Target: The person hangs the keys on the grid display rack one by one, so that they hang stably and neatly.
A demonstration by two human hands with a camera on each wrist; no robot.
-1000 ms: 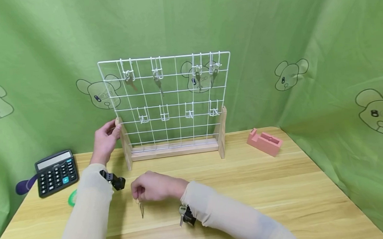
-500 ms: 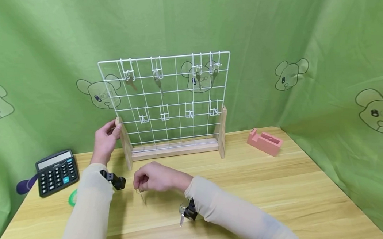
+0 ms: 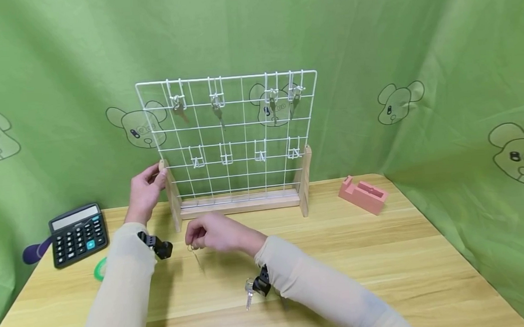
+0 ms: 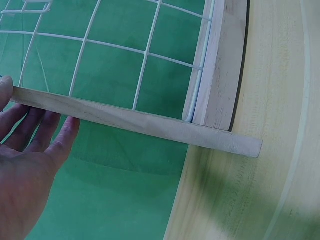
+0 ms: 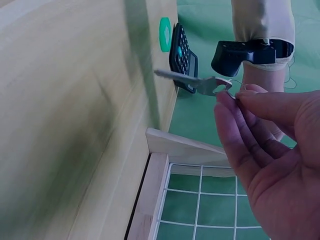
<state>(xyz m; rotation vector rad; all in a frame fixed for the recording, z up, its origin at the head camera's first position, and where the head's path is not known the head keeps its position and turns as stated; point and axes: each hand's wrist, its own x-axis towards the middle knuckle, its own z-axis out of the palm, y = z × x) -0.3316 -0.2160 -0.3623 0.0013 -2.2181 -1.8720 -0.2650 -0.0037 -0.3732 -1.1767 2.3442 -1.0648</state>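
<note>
The right hand pinches a key by its ring above the counter, near its rear edge. The left hand, fingers straight, rests against the rack's left wooden post.

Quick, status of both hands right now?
Left hand: open, fingers straight, resting against the left wooden post of the wire grid rack.
Right hand: pinching a key by its ring, above the table.

Partly hidden details at the wire rack
Hung keys too small to tell apart; purple object behind calculator, perhaps a handle.
</note>
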